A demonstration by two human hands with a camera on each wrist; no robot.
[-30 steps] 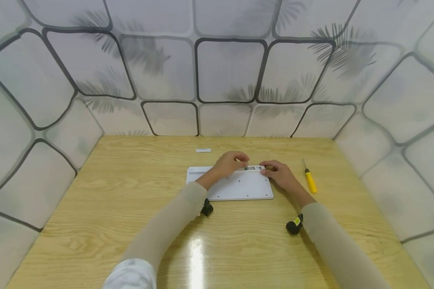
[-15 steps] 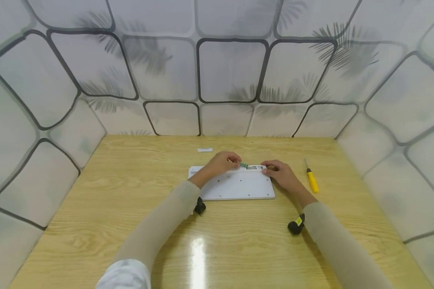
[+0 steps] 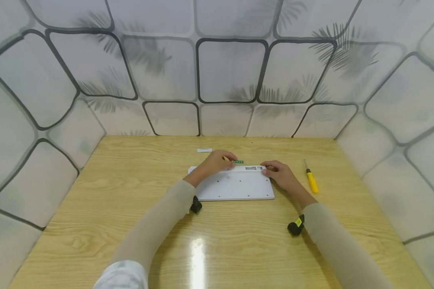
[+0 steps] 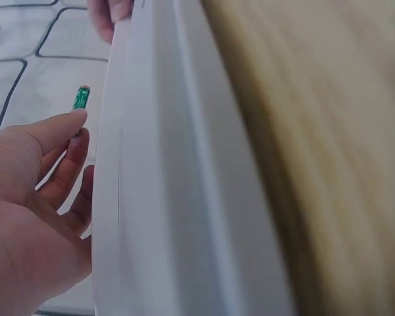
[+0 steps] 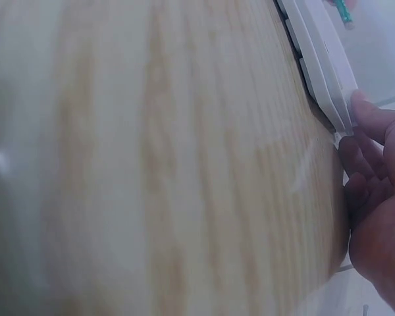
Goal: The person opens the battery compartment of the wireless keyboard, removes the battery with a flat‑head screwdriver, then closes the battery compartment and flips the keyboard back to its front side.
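Note:
A white keyboard (image 3: 238,186) lies face down on the table, its screwed underside up and an open battery compartment (image 3: 253,168) at its far right edge. Between thumb and fingers my left hand (image 3: 217,161) pinches a green battery (image 3: 238,162), just above the keyboard's far edge. In the left wrist view that battery (image 4: 81,99) sticks out past the thumb tip. My right hand (image 3: 279,175) grips the keyboard's far right corner. Thumb on one face and fingers on the other, the right hand (image 5: 382,164) shows this hold in the right wrist view.
A small white cover strip (image 3: 204,150) lies on the table (image 3: 148,172) behind the keyboard. To the right of the right hand rests a screwdriver with a yellow handle (image 3: 312,182). Patterned walls (image 3: 231,72) rise at the back and both sides.
My left hand has moved left and slightly away from the compartment, carrying the green battery out of it. The right hand stays at the keyboard's corner.

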